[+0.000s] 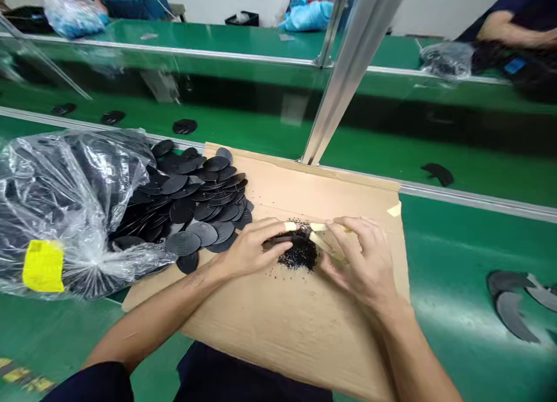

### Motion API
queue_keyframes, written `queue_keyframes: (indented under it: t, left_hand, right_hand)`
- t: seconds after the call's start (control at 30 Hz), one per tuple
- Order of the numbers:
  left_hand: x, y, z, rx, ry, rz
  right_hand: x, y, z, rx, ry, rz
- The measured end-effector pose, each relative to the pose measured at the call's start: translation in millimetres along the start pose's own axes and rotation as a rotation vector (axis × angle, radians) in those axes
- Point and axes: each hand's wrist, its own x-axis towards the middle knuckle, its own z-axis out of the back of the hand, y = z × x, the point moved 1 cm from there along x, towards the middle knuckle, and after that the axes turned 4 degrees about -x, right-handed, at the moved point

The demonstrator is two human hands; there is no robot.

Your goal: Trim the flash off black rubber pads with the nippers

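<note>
The fingers [278,248] of the left hand [250,248] are curled shut on a black round plastic disc [273,242], pinning it low over the board. This probably steadies it against the pull from the other side. One fingertip wears a wrap of cream tape [289,225], likely to guard the skin from the disc's edge.

The right hand [363,263] meets the disc from the opposite side. Its fingers [343,225] are bent and drawn close, with more cream tape or a pale strip among them. It cannot be told whether they pinch a small tool or only the disc.

Directly beneath both hands lies a small heap of black plastic crumbs [300,256], with specks scattered around it. All of this sits on a flat sheet of brown cardboard [282,326], which seems laid there to catch the crumbs and keep them off the green tabletop [452,274].

Near the left hand, a pile of the same black discs [195,199] spills onto the cardboard from a clear crinkled plastic bag [65,199] with a yellow label [42,265]. The pile is within easy reach.

To the right, well apart, a few curved dark grey offcuts [513,309] lie on the tabletop. Beyond the cardboard, a slanted aluminium post [348,71] rises in front of a green conveyor belt [261,123] carrying scattered discs. Another person's arm [509,28] works at the far side.
</note>
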Motion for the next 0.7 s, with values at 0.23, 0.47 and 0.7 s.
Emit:
queue_keyframes:
  t: [0.23,0.47,0.7]
  left_hand:
    - [-2.2,5.3,-3.5,-0.11,-0.086,0.092]
    - [-1.8,1.5,-4.2,-0.181,-0.097,0.073]
    - [-2.0,-0.5,-4.2,-0.197,-0.078,0.049]
  right_hand:
    - [-13.0,-2.2,-0.7,0.387,0.074,-0.25]
    - [-11.0,9.0,-1.4,0.622,0.064,-0.303]
    - [-16.3,6.5,-2.1,0.624,0.054,-0.261]
